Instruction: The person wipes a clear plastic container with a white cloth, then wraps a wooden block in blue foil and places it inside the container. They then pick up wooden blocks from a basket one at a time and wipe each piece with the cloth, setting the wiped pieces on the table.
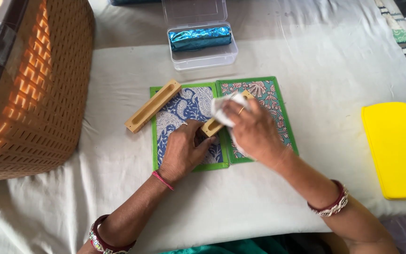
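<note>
Left hand [184,150] rests on the blue patterned panel [184,110] of an open green-edged folder, grip clenched on the near end of a short wooden block [211,127], fingers wrapped at its lower left end. Right hand [254,131] sits over the block's upper right part, grip closed on a crumpled white cloth [224,106] pressed against the wood; the cloth pokes out past the fingers toward the top left. A ring shows on one right finger. The block lies tilted, crossing the fold between the blue panel and the teal floral panel [271,101], so it sits between the two hands, held at one end and covered at the other.

A second, longer wooden block with a slot [152,106] lies diagonal just left of the hands, half on the folder's top left corner, touched by neither hand.

Beyond the folder a clear plastic box [203,59] stands open with a shiny blue wrapped roll [199,38] inside. Woven brown basket [34,89] at far left, yellow plastic case [395,150] at right edge. All on a worktop covered with a white sheet [334,70]. Bangles on both wrists, red thread on the left
</note>
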